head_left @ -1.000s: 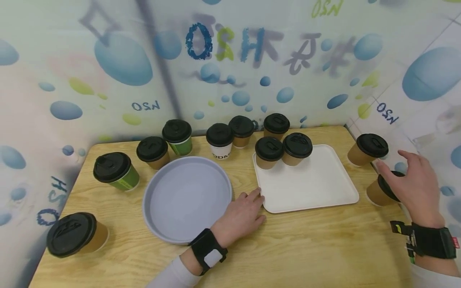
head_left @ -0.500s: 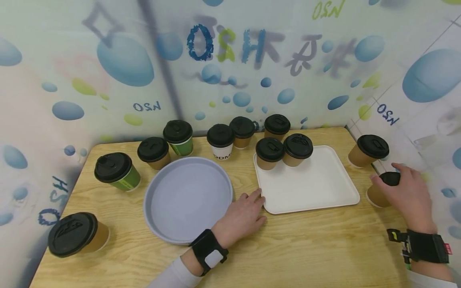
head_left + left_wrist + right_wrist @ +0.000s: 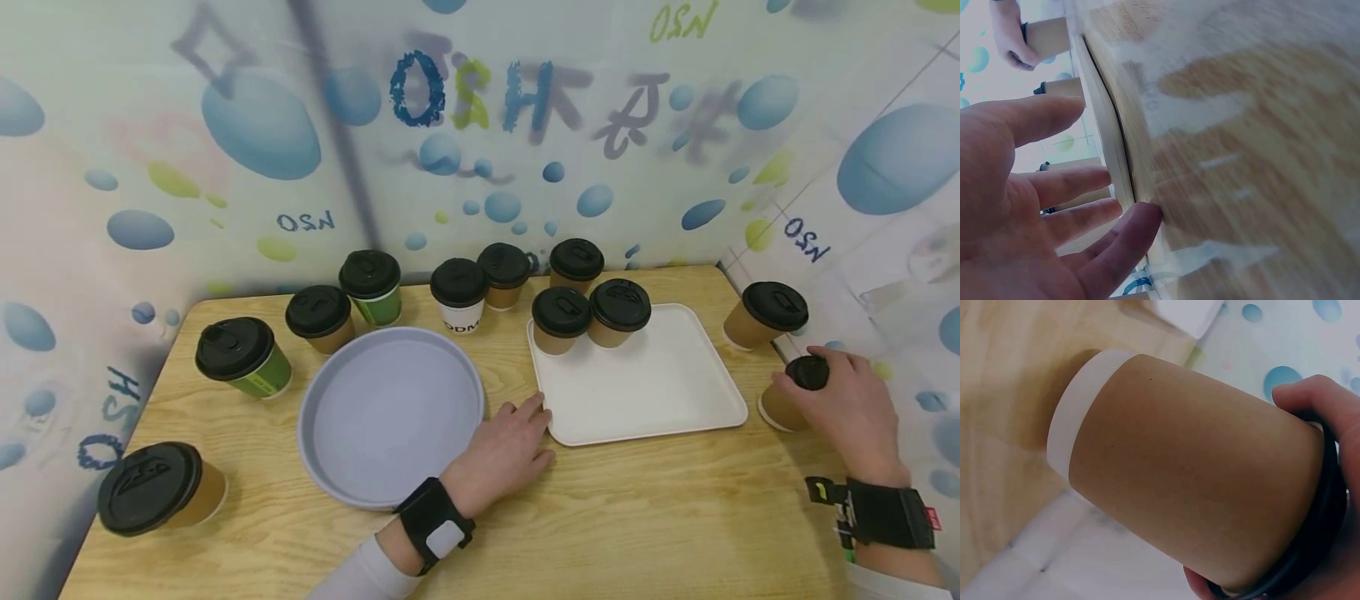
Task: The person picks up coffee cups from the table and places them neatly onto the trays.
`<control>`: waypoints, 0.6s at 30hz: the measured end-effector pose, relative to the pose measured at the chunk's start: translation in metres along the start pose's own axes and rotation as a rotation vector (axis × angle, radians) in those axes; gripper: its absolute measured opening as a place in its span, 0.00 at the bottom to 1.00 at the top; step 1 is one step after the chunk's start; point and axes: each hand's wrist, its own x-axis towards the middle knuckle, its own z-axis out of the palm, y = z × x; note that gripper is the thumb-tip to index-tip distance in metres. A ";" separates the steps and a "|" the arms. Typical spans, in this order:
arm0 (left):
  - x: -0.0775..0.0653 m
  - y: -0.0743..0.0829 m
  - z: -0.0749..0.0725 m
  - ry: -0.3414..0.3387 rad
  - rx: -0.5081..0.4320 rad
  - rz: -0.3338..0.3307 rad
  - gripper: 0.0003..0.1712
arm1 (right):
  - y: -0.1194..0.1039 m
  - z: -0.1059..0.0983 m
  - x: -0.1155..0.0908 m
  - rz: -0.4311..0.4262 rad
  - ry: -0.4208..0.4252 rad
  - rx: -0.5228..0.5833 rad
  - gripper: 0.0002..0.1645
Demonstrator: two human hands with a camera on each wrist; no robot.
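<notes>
At the right table edge, my right hand (image 3: 851, 410) grips a brown paper coffee cup (image 3: 778, 408) around its black lid. In the right wrist view the coffee cup (image 3: 1191, 469) shows its brown sleeve and white base, with thumb and fingers on opposite sides of the lid. My left hand (image 3: 501, 454) rests on the table between the round tray and the white tray (image 3: 645, 400), its fingertips touching the white tray's left edge. Loosely extended fingers of the left hand (image 3: 1054, 206) show in the left wrist view, holding nothing. Two lidded brown cups (image 3: 611, 333) stand at the white tray's back left.
A grey-blue round tray (image 3: 390, 417) lies left of centre. Several lidded cups line the back, among them a green cup (image 3: 378, 304) and a white cup (image 3: 461, 315). Another brown cup (image 3: 746, 325) stands behind the gripped one. A large brown cup (image 3: 202, 500) stands front left.
My right hand has come down and inward onto the cup at the right edge and closed around its lid. The cup has tilted or shifted slightly left. My left hand has stayed put.
</notes>
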 end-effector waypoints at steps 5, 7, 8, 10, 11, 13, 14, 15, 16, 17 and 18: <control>0.000 0.001 0.000 -0.002 -0.010 -0.006 0.29 | -0.011 -0.008 0.000 -0.030 0.017 0.012 0.47; 0.000 0.000 0.000 -0.003 -0.013 -0.008 0.29 | -0.016 -0.011 0.000 -0.053 0.028 0.021 0.46; 0.000 0.000 0.000 -0.003 -0.015 -0.008 0.29 | -0.020 -0.012 0.001 -0.069 0.035 0.029 0.44; 0.000 0.000 0.000 -0.003 -0.020 -0.009 0.29 | -0.026 -0.014 0.002 -0.101 0.043 0.041 0.43; 0.000 0.000 0.000 -0.002 -0.021 -0.009 0.29 | -0.029 -0.014 0.003 -0.114 0.042 0.048 0.43; 0.000 0.001 0.000 0.000 -0.024 -0.007 0.29 | -0.035 -0.015 0.005 -0.142 0.042 0.068 0.42; -0.001 0.001 0.000 0.002 -0.025 -0.006 0.29 | -0.038 -0.015 0.007 -0.154 0.040 0.077 0.42; -0.001 0.001 0.000 0.005 -0.026 -0.004 0.29 | -0.041 -0.015 0.008 -0.167 0.038 0.086 0.42; -0.001 0.001 0.000 0.008 -0.027 -0.001 0.29 | -0.044 -0.015 0.009 -0.180 0.037 0.099 0.42; -0.001 0.000 0.000 0.010 -0.027 0.000 0.29 | -0.048 -0.015 0.011 -0.194 0.037 0.112 0.42; -0.001 0.000 0.000 0.012 -0.027 0.003 0.29 | -0.051 -0.014 0.013 -0.210 0.039 0.124 0.41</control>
